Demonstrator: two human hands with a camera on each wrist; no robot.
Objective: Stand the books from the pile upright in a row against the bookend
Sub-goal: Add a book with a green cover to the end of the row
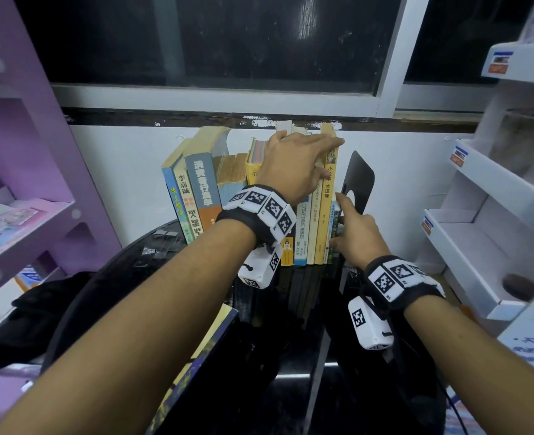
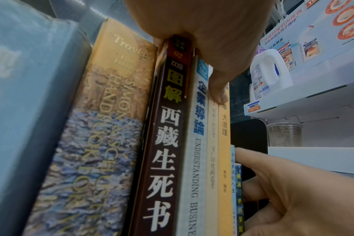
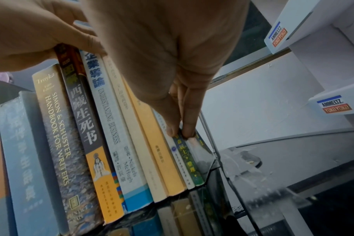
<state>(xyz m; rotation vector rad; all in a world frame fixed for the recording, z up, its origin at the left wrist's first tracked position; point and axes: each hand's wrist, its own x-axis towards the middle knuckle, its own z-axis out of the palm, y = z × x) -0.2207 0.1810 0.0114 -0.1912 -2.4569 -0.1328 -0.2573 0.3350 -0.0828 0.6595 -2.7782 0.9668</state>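
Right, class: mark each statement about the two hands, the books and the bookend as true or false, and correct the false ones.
1. The left hand lies over the tops of the upright books. True.
2. The black bookend stands at the left end of the row. False: it stands at the right end.
3. The right hand touches the short books beside the bookend. True.
4. All the books lie flat in a pile. False: they stand upright, spines outward.

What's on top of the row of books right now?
The left hand rests across the tops of the taller books, thumb down on the spines. The tops beneath it are covered.
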